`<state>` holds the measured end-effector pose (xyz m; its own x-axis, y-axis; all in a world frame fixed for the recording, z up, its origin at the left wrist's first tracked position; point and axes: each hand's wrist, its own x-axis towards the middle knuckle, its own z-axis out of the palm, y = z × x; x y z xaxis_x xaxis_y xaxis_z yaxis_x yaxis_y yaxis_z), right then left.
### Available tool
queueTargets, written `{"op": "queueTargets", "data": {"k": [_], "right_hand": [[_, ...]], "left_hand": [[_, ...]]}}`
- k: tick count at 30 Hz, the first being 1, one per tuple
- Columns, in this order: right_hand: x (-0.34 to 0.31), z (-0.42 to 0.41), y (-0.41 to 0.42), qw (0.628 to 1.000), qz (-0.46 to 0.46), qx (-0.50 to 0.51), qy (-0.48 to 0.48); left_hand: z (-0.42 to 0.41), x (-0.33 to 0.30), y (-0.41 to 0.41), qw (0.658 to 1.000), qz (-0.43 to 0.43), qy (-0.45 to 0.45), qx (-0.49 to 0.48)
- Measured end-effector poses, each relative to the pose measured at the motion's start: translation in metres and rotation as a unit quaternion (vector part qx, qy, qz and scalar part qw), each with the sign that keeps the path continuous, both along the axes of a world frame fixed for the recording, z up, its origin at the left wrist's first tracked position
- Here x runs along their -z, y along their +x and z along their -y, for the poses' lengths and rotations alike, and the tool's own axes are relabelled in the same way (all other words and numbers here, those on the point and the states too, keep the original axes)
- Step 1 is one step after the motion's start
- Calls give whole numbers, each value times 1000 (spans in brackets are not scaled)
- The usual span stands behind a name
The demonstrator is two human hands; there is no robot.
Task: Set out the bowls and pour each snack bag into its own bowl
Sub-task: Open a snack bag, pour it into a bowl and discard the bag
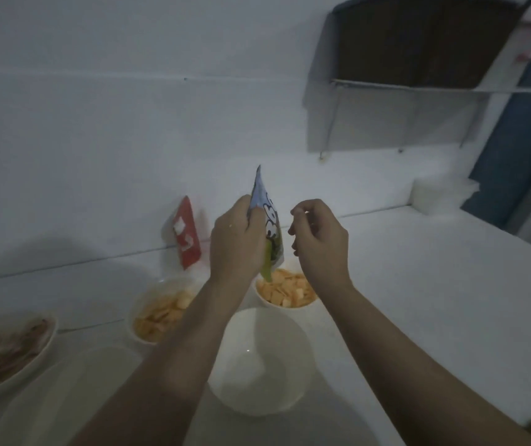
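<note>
I've got the snack bag [265, 217] gripped in my left hand [237, 239], held up above the far bowl of orange crackers [286, 289], while my right hand [319, 239] hovers just beside it, fingers loosely curled on nothing. I reckon this is the opening step, so next I tear the top and tip it into the empty bowl [259, 358] nearest me. All this sits on a white counter [418, 284] against a white wall [97, 123], a red bag [187, 235] leaning there.

The left hand [237, 239] grips a blue-and-green snack bag [267, 226], held upright above the far bowl of orange crackers [285, 292]. The right hand [319, 239] hovers just right of the bag, fingers loosely curled, holding nothing. An empty white bowl [259, 362] sits nearer. A red bag [187, 233] leans against the far wall.
</note>
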<state>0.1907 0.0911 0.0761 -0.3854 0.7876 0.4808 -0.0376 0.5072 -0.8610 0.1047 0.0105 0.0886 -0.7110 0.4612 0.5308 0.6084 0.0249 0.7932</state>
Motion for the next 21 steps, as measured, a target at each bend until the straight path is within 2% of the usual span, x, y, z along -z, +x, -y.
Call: {"op": "queueTargets", "data": {"k": [7, 15, 18, 21], "right_hand": [[13, -33, 94, 992, 37, 118, -34], [53, -53, 166, 969, 99, 168, -155], [71, -55, 178, 954, 129, 153, -223], [79, -52, 182, 946, 123, 125, -274]], "left_hand": [[-58, 27, 72, 991, 39, -48, 115], [-96, 79, 145, 961, -2, -180, 210], [-95, 93, 158, 936, 85, -192, 284], [-95, 92, 152, 904, 195, -165, 344]]}}
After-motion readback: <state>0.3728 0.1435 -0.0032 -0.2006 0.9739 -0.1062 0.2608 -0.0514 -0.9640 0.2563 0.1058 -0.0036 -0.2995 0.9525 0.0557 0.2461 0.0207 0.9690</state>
